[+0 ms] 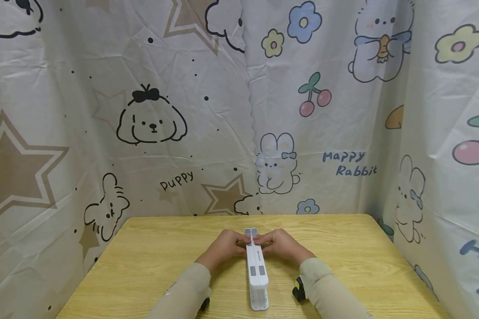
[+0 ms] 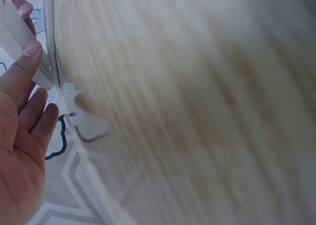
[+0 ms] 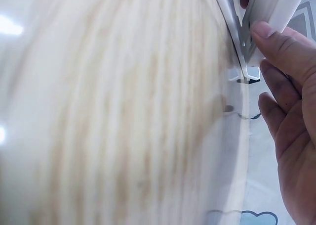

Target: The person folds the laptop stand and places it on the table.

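A long white folded laptop stand (image 1: 256, 261) with grey pads on its upper face lies lengthwise at the middle of the table, its near end slightly parted into two layers. My left hand (image 1: 225, 247) pinches its far part from the left side, while my right hand (image 1: 284, 246) pinches it from the right, opposite the left. In the left wrist view, the left thumb (image 2: 30, 52) presses along the white stand's (image 2: 17, 32) side. The right wrist view has the right thumb (image 3: 266, 32) on the stand (image 3: 276, 7), with the lower fingers loosely bent beneath. Some fingertips are hidden behind the stand.
The yellow wood-grain table (image 1: 156, 248) has rounded far corners. A pale curtain (image 1: 223, 119) printed with puppies, rabbits and stars hangs behind it and along both sides. A black wrist device (image 1: 299, 290) shows below the right sleeve (image 1: 327, 283).
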### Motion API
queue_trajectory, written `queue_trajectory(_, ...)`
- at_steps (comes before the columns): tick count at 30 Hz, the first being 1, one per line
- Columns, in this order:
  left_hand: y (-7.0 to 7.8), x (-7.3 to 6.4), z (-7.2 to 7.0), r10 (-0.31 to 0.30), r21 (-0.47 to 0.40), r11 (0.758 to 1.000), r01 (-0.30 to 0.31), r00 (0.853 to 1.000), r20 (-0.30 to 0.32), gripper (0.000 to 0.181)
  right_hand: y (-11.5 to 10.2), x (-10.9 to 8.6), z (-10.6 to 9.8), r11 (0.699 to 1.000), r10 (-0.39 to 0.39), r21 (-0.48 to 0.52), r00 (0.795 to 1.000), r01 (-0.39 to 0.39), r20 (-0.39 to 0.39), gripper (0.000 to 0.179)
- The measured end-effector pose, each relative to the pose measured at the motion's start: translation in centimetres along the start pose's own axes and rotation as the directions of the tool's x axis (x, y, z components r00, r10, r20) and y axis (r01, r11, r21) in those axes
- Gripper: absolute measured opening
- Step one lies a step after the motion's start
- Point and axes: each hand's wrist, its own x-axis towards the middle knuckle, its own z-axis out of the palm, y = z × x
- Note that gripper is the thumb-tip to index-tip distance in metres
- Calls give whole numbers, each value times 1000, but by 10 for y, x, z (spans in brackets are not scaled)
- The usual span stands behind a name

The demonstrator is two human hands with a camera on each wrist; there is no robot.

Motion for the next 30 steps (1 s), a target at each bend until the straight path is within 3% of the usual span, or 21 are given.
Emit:
queue_trajectory(7,-1,1,1,76,117,990,-78,997,20,31,-1,-1,1,999,-29,-45,1000,30,6,39)
queue_trajectory(11,-2,3,3,106,142,984,-107,994,17,30,-1,-2,1,996,-39,-79,999,39,9,39)
queue_trajectory(30,4,-1,2,68,185,980,-76,996,53,30,-3,-4,8,993,-43,-113,999,41,-14,35)
